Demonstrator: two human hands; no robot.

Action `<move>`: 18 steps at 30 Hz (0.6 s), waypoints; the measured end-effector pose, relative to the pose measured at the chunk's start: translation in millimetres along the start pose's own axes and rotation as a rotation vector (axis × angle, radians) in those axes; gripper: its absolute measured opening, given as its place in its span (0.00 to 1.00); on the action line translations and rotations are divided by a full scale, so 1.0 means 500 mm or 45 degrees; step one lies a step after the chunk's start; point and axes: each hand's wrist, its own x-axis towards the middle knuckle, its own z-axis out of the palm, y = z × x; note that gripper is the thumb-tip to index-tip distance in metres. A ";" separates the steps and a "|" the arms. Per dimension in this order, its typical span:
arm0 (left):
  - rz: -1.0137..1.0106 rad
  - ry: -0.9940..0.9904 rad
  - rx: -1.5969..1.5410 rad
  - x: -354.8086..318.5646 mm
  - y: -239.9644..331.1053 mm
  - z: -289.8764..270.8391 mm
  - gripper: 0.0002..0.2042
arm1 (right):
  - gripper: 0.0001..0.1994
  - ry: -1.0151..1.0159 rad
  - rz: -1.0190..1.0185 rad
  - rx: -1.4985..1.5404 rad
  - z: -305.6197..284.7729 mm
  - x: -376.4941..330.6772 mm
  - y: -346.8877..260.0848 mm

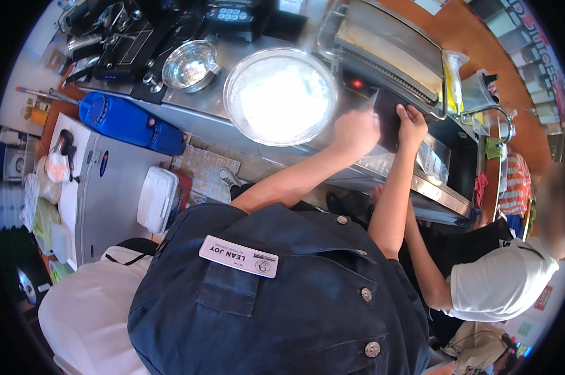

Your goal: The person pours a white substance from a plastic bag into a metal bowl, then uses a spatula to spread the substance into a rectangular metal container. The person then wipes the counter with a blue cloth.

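Denim apron [276,312] fills most of the view, name tag [238,256] pinned on. Steel counter [232,103] carries a big bowl of white powder [281,95] beside a grill press [388,53]. Both hands, left hand [356,130] and right hand [411,122], each grip closed on a dark flat pouch [388,119] at the counter's edge.

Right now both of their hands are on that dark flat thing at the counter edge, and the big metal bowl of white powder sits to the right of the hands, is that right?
Not quite. In the head view the large metal bowl of white powder sits to the left of the hands, not the right. The left hand and right hand are both on the dark flat thing at the counter edge, as you said.
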 end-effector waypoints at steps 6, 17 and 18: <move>0.030 0.023 -0.042 0.003 -0.001 -0.002 0.17 | 0.20 -0.033 0.126 -0.015 -0.002 -0.007 -0.026; 0.028 0.016 -0.064 0.002 -0.007 0.002 0.18 | 0.15 -0.115 0.170 0.165 -0.004 0.002 -0.009; 0.032 0.018 -0.072 0.001 -0.006 0.001 0.18 | 0.15 -0.121 0.183 0.211 -0.005 0.005 -0.004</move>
